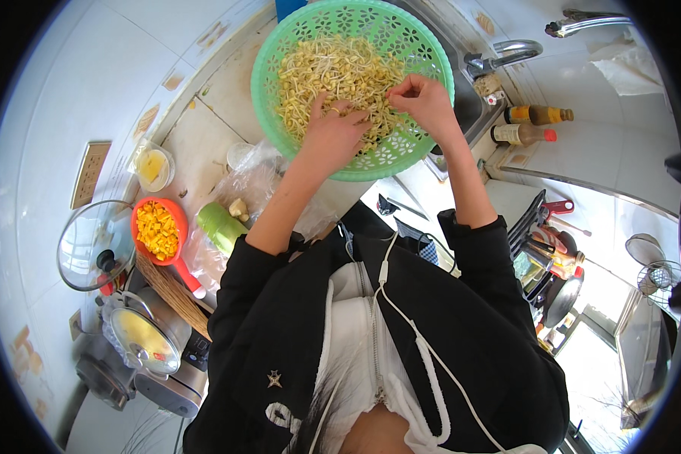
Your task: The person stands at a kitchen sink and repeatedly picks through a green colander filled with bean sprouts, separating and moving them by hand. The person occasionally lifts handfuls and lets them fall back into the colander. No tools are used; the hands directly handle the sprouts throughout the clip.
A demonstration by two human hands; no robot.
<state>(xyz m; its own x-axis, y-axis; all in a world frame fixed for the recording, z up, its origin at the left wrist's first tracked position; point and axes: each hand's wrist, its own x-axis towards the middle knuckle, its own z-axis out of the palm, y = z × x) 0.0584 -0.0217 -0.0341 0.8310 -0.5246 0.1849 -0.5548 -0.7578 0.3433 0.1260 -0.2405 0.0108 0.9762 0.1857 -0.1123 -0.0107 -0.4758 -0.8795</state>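
A large green plastic colander (267,108) holds a heap of bean sprouts (340,65) with yellow heads and white stems. My left hand (335,133), with a ring on one finger, lies on the near part of the heap, fingers spread and their tips among the sprouts. At the right side of the heap is my right hand (423,105), its thumb and forefinger pinched together above the sprouts. Whether something small sits between those fingertips cannot be told. The colander stands on the counter and reaches over the edge of a steel sink.
Left on the counter are a red strainer (186,221) of diced orange vegetable, a green vegetable piece (220,227) on plastic film, a small bowl (162,173), a glass lid (85,244) and a lidded pot (147,340). A faucet (508,54) and two bottles (522,135) are right.
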